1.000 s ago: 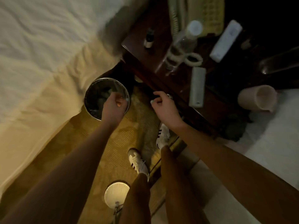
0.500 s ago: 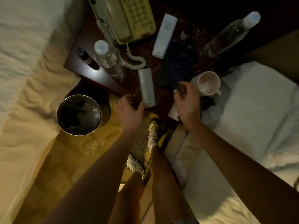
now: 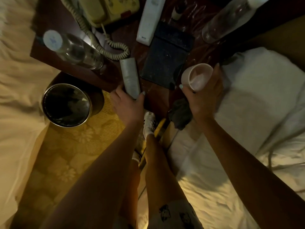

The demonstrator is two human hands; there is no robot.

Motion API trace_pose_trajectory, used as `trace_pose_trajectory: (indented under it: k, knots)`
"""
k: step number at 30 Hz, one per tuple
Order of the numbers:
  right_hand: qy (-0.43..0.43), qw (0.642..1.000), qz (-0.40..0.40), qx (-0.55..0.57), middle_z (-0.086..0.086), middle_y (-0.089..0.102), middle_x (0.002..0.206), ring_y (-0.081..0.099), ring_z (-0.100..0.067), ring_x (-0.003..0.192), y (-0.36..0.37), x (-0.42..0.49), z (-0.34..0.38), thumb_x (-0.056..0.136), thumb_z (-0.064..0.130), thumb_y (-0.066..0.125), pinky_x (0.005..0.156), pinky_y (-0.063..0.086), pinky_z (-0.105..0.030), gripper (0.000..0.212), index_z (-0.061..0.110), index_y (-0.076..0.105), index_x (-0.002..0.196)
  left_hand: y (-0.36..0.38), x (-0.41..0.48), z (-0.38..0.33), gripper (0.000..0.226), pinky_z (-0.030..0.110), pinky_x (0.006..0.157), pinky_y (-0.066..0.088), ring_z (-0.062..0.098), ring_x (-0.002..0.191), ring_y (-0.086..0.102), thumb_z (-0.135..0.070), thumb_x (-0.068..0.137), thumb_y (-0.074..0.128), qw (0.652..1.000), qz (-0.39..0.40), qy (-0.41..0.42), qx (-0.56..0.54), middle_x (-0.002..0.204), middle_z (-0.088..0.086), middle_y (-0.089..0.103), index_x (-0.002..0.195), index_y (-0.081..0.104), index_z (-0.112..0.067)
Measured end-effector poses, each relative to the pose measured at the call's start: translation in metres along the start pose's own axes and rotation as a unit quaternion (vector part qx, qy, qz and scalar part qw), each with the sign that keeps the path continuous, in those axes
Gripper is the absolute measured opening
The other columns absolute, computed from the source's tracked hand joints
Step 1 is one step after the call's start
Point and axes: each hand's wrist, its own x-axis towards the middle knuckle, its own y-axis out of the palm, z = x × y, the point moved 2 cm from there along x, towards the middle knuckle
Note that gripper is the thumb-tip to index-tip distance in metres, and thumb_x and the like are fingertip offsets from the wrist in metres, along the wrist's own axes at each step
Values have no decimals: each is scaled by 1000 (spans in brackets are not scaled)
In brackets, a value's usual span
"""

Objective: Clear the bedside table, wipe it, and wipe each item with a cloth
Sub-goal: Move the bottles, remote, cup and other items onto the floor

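Clearing begins: left hand grips the grey remote, right hand holds the mug; telephone, bottles, white remote still crowd the bedside table, unwiped.

My feed shows a dim room, lit by a warm yellowish glow that falls brightest on the floor and the bedding. I count 2 beds: the left bed has rumpled cream covers, and the right bed has creased white sheets. Between them runs a strip of golden carpet woven with flowers and stripes. A dark reddish wooden bench stands at the far end of that gap, between the 2 beds. A round metal bin with a shiny rim sits on the carpet just beside the bench's left corner, close against the left bed.
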Motion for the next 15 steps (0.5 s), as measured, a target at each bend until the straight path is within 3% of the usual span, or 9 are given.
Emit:
trace_pose_trajectory:
  k: [6,15]
  knots:
    - [-12,999,-35,-37,-15,43,140,43,-32,127,3,11,3,67,54,76,105,35,-46,109,12,20,151,9,3,-10,70,43,101,34,25,124,42,-42,78,71,999,-23,-36,14,131,8,44,134,43,-11]
    - [-27,999,-18,-20,-12,45,138,43,-31,127,-1,9,8,65,61,72,104,36,-47,102,12,33,145,3,7,-5,67,40,91,50,20,111,50,-44,74,72,995,0,-74,-68,124,4,45,128,49,-10]
